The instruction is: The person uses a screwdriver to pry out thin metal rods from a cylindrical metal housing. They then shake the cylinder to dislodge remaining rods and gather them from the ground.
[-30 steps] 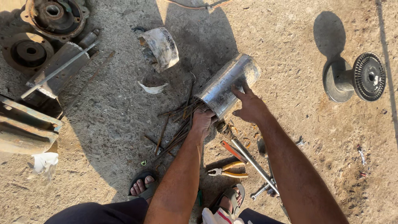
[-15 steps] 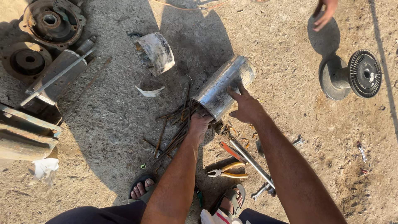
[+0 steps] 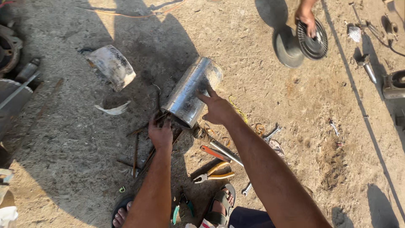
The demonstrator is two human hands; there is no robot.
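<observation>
Metal cylinder [image 3: 192,91] on dirt, right hand [image 3: 218,108] steadying, left hand [image 3: 160,133] at mouth.

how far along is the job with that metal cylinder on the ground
Done: the metal cylinder lies on its side on the dirt, its near end open. In hand: the right hand steadies its wall while the left hand grips the rusty wires at that open end. Left: wires trail from the opening; the pliers lie untouched nearby.

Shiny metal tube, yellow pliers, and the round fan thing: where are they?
Shiny metal tube [image 3: 192,90], head view, middle of its curved side.
Yellow pliers [image 3: 215,174], head view, on the handles.
Round fan thing [image 3: 314,40], head view, its ribbed face.
</observation>
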